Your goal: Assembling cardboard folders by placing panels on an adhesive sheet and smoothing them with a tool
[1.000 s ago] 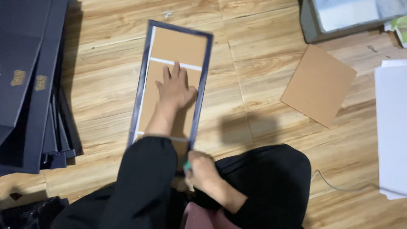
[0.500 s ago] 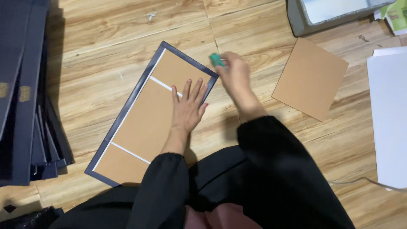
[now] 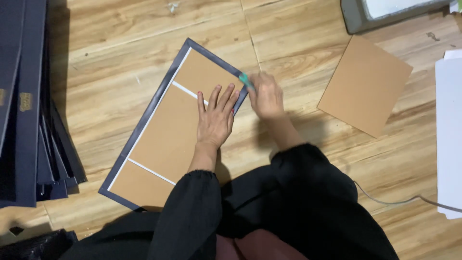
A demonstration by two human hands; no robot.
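A long dark blue cover sheet [image 3: 144, 120] lies slanted on the wooden floor, with brown cardboard panels [image 3: 166, 139] laid on it and thin white gaps between them. My left hand [image 3: 216, 118] presses flat on the cardboard near the sheet's right edge, fingers spread. My right hand [image 3: 265, 96] is closed around a small green tool [image 3: 244, 79], whose tip touches the sheet's right edge beside the left fingertips. Black sleeves cover both arms.
A stack of dark blue covers [image 3: 29, 106] lies along the left. A loose brown cardboard square [image 3: 365, 84] rests to the right. White sheets [image 3: 450, 135] sit at the right edge, a grey tray [image 3: 353, 17] at the top right, and a thin cable [image 3: 399, 200] below.
The cover sheet has turned from upright to slanted. My right hand came up from my lap with the green tool to the sheet's right edge, then slid slightly down along it.
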